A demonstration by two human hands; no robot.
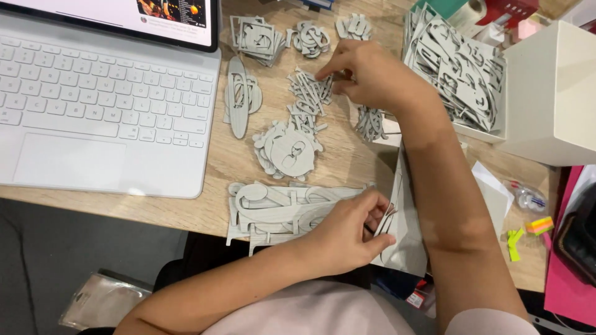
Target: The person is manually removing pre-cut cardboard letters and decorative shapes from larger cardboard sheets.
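Left hand (347, 236) pinched a flat grey cardboard sheet (403, 229) near the table edge; right hand (366, 74) fingered thin grey cardboard strips (308, 93) farther off.

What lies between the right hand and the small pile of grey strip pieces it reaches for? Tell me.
Nothing visible. The right hand already has its fingers on the pile of grey strip pieces, with only bare wooden desk around it. The left hand is apart, on the large cut-out sheet.
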